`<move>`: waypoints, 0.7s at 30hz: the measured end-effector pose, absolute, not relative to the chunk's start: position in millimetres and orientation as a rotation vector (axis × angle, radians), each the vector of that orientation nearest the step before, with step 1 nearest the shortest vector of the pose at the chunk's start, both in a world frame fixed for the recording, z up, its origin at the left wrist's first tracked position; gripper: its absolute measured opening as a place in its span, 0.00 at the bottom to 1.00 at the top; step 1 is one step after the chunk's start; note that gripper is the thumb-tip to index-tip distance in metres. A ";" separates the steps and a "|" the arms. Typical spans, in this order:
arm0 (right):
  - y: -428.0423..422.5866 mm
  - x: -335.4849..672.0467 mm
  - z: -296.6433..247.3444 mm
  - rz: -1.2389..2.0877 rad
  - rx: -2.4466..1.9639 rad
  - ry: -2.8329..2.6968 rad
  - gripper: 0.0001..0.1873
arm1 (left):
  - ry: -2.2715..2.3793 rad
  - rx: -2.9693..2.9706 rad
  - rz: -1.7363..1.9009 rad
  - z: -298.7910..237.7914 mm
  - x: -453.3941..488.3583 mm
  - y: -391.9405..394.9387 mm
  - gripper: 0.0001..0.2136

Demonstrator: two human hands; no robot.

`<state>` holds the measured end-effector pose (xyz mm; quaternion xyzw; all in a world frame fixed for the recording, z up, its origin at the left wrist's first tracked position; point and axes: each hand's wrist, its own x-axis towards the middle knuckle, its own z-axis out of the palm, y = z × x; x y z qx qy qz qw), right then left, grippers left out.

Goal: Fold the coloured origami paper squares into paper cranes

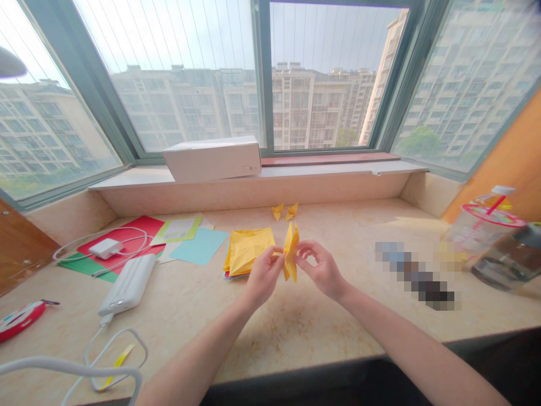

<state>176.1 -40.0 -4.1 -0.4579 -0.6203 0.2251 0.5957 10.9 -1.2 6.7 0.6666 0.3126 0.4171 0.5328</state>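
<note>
A folded piece of yellow paper (291,252) stands upright between my two hands, above the tabletop. My left hand (266,273) pinches its left side with thumb and fingers. On the other side, my right hand (319,268) grips the right face, its index finger curled. Just behind my left hand lies a stack of creased yellow paper sheets (249,248), with edges of other colours showing underneath. Two small folded yellow paper pieces (278,212) sit farther back, near the wall under the window.
To the left are coloured sheets (200,246), a white charger (105,248), a white power bank (129,282) with cables, and a red object (25,320). At right stand a clear cup with a straw (482,231) and a dark container (511,259). A white box (213,159) rests on the sill.
</note>
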 end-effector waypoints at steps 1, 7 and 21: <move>-39.8 176.1 -4.3 0.524 -1.069 -1.433 0.11 | 0.751 1.582 0.985 4.8 11.2 -1.5 0.15; -38.7 176.8 -4.2 0.495 -1.095 -1.434 0.10 | 0.816 1.688 1.123 -1.1 11.6 -2.2 0.11; -44.0 170.8 -8.0 0.341 -0.949 -1.715 0.14 | 0.908 1.801 1.109 3.5 10.3 -3.1 0.08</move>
